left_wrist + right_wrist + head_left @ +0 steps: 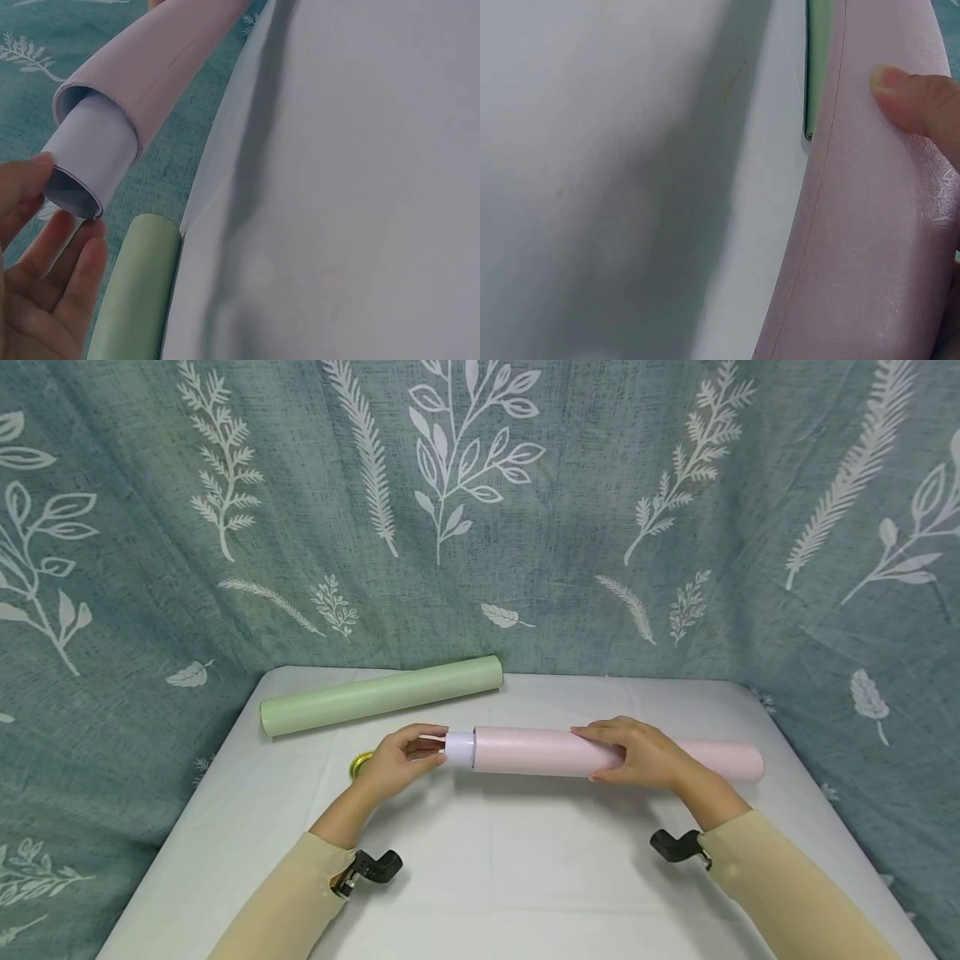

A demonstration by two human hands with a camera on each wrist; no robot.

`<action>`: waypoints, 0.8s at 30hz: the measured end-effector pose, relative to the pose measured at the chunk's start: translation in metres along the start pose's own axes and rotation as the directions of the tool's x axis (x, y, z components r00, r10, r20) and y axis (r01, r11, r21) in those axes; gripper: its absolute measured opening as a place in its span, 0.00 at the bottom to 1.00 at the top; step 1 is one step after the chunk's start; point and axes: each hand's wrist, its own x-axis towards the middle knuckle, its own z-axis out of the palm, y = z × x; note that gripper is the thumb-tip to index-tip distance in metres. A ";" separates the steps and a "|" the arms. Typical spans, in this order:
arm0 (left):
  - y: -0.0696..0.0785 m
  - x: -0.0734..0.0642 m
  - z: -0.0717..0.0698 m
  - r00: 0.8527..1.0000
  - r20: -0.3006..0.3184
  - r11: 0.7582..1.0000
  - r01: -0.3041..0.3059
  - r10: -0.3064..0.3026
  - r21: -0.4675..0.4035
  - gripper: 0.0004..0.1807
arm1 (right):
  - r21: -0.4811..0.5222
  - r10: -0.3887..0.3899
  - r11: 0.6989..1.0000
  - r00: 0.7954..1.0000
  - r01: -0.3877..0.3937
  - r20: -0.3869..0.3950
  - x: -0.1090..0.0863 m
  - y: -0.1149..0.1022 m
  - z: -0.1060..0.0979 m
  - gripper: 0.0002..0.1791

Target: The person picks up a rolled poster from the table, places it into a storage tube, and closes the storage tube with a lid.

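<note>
text: none legible | labels: none | brands: none | numbers: none | signs: none

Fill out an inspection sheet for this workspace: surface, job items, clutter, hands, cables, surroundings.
Surface: white-covered table, lightly creased.
Job's things: pink tube, with a hollow white roll sticking out of its open end.
Clutter: green tube lying behind; gold-coloured round item partly hidden by the left hand.
Hands: left pinches the roll's end; right hand grips the pink tube.
Cables: nothing seen.
Surroundings: blue-green fabric with white leaf prints.
</note>
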 end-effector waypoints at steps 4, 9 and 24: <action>-0.001 0.002 0.006 1.000 -0.010 1.000 -0.018 0.018 -0.002 0.22 | -0.004 -0.003 1.000 1.000 0.003 0.001 0.001 -0.001 0.001 0.40; -0.001 0.003 0.014 0.999 -0.010 1.000 -0.030 0.030 0.003 0.22 | -0.005 0.006 1.000 1.000 -0.006 0.003 0.001 0.000 0.001 0.40; -0.004 0.003 0.031 0.999 -0.040 1.000 -0.015 0.016 0.020 0.22 | -0.013 0.001 1.000 1.000 0.000 0.022 0.007 -0.004 0.005 0.39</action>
